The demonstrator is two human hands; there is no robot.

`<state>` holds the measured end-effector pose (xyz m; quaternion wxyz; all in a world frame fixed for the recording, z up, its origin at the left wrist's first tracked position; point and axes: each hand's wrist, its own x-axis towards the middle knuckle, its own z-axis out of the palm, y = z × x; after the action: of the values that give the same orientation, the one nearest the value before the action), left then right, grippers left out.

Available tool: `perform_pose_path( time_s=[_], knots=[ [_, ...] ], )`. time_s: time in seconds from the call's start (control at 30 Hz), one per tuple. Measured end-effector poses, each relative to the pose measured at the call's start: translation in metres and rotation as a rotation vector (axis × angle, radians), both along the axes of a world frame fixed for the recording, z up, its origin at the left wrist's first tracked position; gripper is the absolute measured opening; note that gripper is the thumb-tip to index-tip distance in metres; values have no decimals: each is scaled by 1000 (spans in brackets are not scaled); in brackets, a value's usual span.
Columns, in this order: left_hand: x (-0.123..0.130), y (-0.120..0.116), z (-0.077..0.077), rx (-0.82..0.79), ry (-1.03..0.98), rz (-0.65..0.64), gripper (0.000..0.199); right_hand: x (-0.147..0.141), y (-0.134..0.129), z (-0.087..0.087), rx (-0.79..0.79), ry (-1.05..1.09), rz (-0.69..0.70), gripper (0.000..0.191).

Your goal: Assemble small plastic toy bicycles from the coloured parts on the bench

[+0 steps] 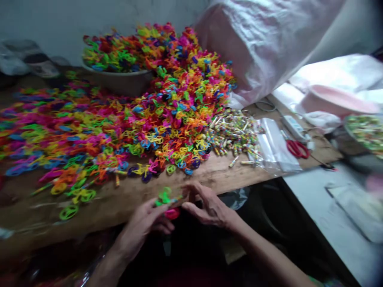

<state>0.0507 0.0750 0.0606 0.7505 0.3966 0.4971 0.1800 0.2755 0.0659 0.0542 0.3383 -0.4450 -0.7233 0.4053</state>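
Note:
My left hand [146, 219] is closed round a green plastic piece [164, 195] and a pink plastic piece [172, 214], just off the table's front edge. To its right is my right hand [208, 205], its fingers curved and its thumb apart, near a thin stick-like piece [177, 198] that juts from the left hand. Whether the right fingertips touch that piece is too blurred to tell. Behind both hands spreads a large heap of bright plastic pieces [176, 99]. A smaller pile of short patterned sticks [235, 129] lies right of the heap.
The wooden table [125, 199] carries a bowl [119, 81] full of pieces, clear plastic bags [277, 147], red-handled scissors [297, 148] and a white power strip [295, 127]. A big white sack [263, 44] stands behind. Further right are a pink basin [338, 101] and another filled container [366, 131].

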Motion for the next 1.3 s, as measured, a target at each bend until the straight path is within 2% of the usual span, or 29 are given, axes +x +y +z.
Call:
perform_pose_path(
  time_s=[0.07,0.1,0.17,0.23,0.3,0.37,0.4,0.43,0.5,0.57,0.63,0.7,0.77,0.83,0.9,1.0,1.07,1.17,1.23,1.3],
  knots=[
    [-27,10,-5,174,236,68,52,23,4,-3,93,-39,-239,33],
    [-41,15,-7,235,331,98,53,39,5,-4,204,-112,-394,27],
    [-64,23,-7,315,508,114,45,77,6,-8,385,-346,-607,24],
    [-79,28,-3,467,758,165,34,111,8,-18,386,-655,-639,35],
    [-85,33,2,706,1118,201,26,133,15,-32,411,-908,-595,33],
    [-84,38,7,925,1432,211,34,137,24,-44,446,-990,-590,28],
    [-81,41,9,1020,1511,230,37,134,29,-48,465,-992,-604,26],
    [-77,44,10,1110,1522,266,38,127,33,-49,482,-976,-613,25],
    [-62,51,9,1258,1399,292,29,104,41,-45,528,-905,-615,22],
    [-42,60,6,1331,1260,212,20,73,47,-38,588,-781,-580,19],
    [-21,68,1,1320,1245,66,20,43,49,-32,649,-605,-521,17],
    [-4,76,-3,1267,1303,-48,33,18,45,-32,669,-460,-447,22],
    [5,81,-6,1236,1314,-110,45,4,36,-38,621,-367,-398,29],
    [5,84,-9,1263,1262,-96,39,-2,26,-45,533,-295,-382,32],
    [-2,87,-11,1307,1200,-10,25,-5,20,-50,457,-219,-372,33],
    [-14,93,-14,1341,1154,68,12,-17,25,-50,425,-132,-349,34],
    [-21,96,-14,1366,1129,69,14,-29,34,-45,427,-120,-333,33],
    [-26,92,-8,1412,1074,144,23,-52,45,-36,424,-199,-285,28],
    [-26,84,-3,1408,1061,110,22,-67,50,-31,440,-314,-253,25],
    [-22,76,1,1376,1104,-37,26,-80,52,-29,456,-458,-221,26]
  ],
)
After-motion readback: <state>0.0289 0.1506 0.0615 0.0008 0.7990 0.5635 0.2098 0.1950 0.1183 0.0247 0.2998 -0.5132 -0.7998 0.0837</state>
